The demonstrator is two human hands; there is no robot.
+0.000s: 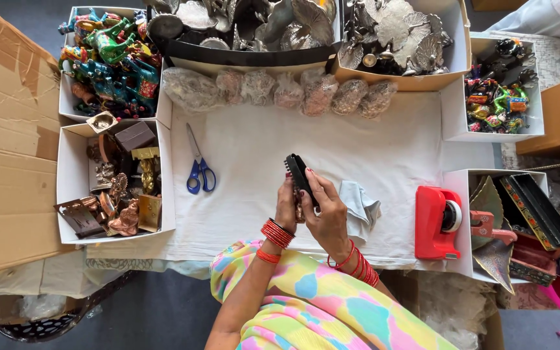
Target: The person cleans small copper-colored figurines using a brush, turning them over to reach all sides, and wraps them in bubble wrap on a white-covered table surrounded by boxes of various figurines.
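Both my hands hold a small dark rectangular object (pixel 297 170) with a beaded edge, upright above the white cloth (pixel 254 155). My left hand (pixel 286 206) grips it low from the left, and my right hand (pixel 325 210) wraps it from the right with the thumb on its face. Red bangles ring both wrists. A crumpled grey rag (pixel 361 203) lies just right of my right hand. Blue-handled scissors (pixel 198 165) lie on the cloth to the left.
A red tape dispenser (pixel 437 222) stands at the right. White boxes hold painted figurines (pixel 113 61), brass items (pixel 121 188) and silver metal pieces (pixel 393 29). Several bagged items (pixel 280 91) line the cloth's far edge. Flattened cardboard (pixel 8 142) lies at the left.
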